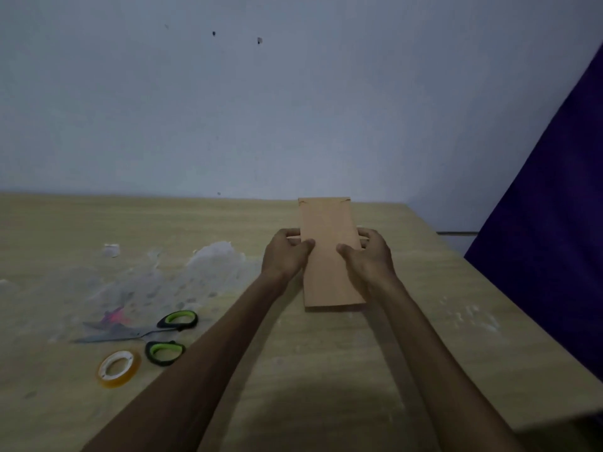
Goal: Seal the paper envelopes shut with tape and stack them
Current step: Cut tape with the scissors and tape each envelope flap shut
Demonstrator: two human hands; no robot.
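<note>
A brown paper envelope [328, 230] is held lengthwise over the wooden table [326, 370], its far end towards the wall. My left hand [285, 254] grips its left edge, thumb on top and fingers underneath. My right hand [367, 256] grips the right edge the same way. A roll of clear yellowish tape [118, 368] lies flat near the front left of the table. Whether more envelopes lie under the held one I cannot tell.
Scissors [153, 334] with black and green handles lie beside the tape, blades pointing left. Crumpled clear plastic wrap [182, 275] spreads over the left middle. A pale wall stands behind the table. A dark purple curtain [554, 223] hangs at the right.
</note>
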